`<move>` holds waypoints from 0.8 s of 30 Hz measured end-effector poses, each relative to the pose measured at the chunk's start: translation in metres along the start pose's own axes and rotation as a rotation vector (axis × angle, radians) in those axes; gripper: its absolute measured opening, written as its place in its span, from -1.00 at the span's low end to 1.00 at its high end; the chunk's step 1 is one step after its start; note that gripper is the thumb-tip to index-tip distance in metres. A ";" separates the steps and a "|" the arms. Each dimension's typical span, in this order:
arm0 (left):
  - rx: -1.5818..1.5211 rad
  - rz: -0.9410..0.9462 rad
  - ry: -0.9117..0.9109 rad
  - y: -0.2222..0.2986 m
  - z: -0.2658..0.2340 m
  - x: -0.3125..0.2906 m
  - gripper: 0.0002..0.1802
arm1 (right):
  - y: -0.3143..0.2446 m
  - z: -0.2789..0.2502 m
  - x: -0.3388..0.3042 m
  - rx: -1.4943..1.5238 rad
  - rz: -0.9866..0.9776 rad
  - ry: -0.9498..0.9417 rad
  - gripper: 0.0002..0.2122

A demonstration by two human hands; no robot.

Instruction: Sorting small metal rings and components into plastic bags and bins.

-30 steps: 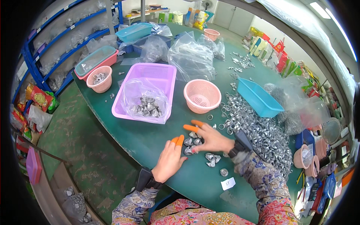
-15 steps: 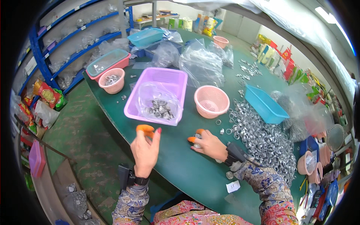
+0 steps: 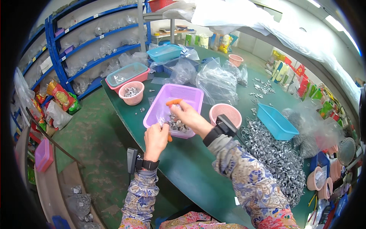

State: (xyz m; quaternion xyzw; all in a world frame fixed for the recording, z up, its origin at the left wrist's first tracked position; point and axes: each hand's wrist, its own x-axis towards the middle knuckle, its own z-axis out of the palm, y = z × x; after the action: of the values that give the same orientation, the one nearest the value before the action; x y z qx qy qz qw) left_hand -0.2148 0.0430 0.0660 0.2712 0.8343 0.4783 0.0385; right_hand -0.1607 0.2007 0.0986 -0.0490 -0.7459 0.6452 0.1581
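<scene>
My left hand point(image 3: 155, 140) is at the near left edge of the purple plastic basket point(image 3: 196, 94), its fingers closed on the rim of a clear plastic bag point(image 3: 163, 113). The bag lies in the basket, with shiny metal pieces point(image 3: 177, 125) inside it. Over the bag's mouth, my right hand point(image 3: 190, 117) has its thumb and fingers bent together, and whatever they hold is hidden. Orange finger covers show on both hands. To the right of the basket stands a pink round basket point(image 3: 225, 110), partly behind my right wrist.
A large heap of metal rings point(image 3: 272, 160) covers the table's right side, beside a blue tray point(image 3: 277, 122). Clear bags point(image 3: 217, 82) lie behind the baskets. At the back left are a pink bowl of small parts point(image 3: 131, 93) and a lidded pink box point(image 3: 127, 74).
My right hand has moved from the tabletop up and left to the bag in the purple basket. My left hand has come to the bag's edge and taken hold of it. The view has shifted.
</scene>
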 end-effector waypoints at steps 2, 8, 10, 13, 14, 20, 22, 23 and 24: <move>0.016 0.018 -0.002 0.007 -0.002 -0.003 -0.60 | 0.008 -0.001 0.004 -0.514 -0.163 0.094 -0.63; -0.066 0.046 -0.012 0.005 -0.017 -0.009 -0.47 | -0.055 -0.052 -0.058 -0.633 -0.204 0.062 -0.80; -0.150 0.016 0.025 0.005 -0.025 -0.024 -0.51 | -0.080 -0.084 -0.103 -0.623 -0.099 0.053 -0.81; -0.293 0.075 -0.056 0.007 -0.008 -0.053 -0.79 | -0.062 -0.136 -0.179 -0.841 0.106 0.108 -0.81; -0.222 0.144 -0.176 0.006 -0.002 -0.066 -0.81 | -0.044 -0.150 -0.205 -0.972 0.120 0.080 -0.78; -0.021 0.619 -0.631 0.026 0.074 -0.111 -0.35 | 0.015 -0.130 -0.285 -1.150 0.187 0.058 -0.20; -0.058 0.681 -0.667 0.026 0.103 -0.122 -0.29 | 0.031 -0.116 -0.287 -1.136 0.110 0.079 -0.19; -0.049 0.678 -0.662 0.021 0.114 -0.126 -0.29 | 0.037 -0.106 -0.280 -1.114 0.019 0.093 -0.18; -0.061 0.711 -0.627 0.013 0.123 -0.130 -0.35 | 0.038 -0.093 -0.275 -1.044 0.058 0.072 -0.17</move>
State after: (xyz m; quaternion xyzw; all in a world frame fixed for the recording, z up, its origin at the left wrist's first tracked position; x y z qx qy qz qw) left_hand -0.0591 0.0802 -0.0153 0.6700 0.6234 0.3814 0.1303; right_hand 0.1225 0.2192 0.0251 -0.1641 -0.9606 0.1895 0.1200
